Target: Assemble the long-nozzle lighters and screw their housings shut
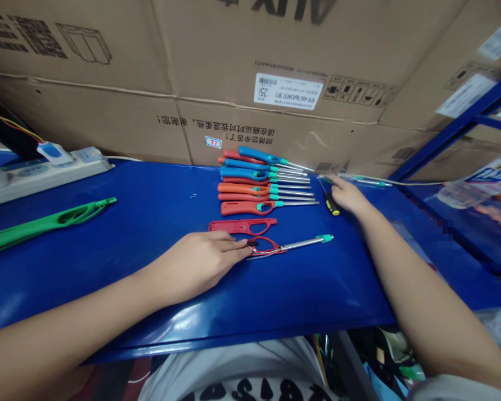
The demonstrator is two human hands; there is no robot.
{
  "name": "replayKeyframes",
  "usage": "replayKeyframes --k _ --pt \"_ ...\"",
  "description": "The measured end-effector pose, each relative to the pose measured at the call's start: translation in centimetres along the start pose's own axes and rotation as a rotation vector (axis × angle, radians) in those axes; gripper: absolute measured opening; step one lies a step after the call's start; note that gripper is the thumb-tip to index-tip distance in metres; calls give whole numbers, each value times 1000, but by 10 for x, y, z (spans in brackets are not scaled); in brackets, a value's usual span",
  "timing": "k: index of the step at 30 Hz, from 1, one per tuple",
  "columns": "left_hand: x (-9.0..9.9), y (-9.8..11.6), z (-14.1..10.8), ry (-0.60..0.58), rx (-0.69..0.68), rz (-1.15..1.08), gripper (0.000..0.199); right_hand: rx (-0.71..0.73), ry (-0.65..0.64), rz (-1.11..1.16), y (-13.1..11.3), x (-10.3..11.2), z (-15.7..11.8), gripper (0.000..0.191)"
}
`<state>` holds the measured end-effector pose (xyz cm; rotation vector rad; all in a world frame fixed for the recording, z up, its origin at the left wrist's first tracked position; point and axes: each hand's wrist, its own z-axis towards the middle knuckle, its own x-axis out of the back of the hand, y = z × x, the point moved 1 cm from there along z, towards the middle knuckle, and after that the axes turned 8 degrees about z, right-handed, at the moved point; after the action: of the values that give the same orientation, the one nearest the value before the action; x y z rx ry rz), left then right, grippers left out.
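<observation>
on the near side of the row of red, orange and blue plastic lighters, the left hand is nearly closed, its fingers pressed on an opened red plastic lighter with a silver metal tube, while a loose red plastic half-shell lies between that and the row. right of the row, the right hand is half curled beside a black-and-yellow screwdriver, though i can't tell whether it grips anything. left of the row, a long green plastic casing lies on the glossy blue counter.
</observation>
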<state>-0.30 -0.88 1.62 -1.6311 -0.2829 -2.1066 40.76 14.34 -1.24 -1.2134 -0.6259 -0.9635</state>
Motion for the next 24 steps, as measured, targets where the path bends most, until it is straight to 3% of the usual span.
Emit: replayKeyframes --k 9,18,24 --pt "7 4 1 22 25 8 36 -59 52 -70 -3 12 -3 49" --pt "7 1 1 27 46 -27 32 -101 61 -133 11 13 -1 17" --pt "6 1 2 -37 122 -118 36 -197 -46 -173 -6 18 -9 28"
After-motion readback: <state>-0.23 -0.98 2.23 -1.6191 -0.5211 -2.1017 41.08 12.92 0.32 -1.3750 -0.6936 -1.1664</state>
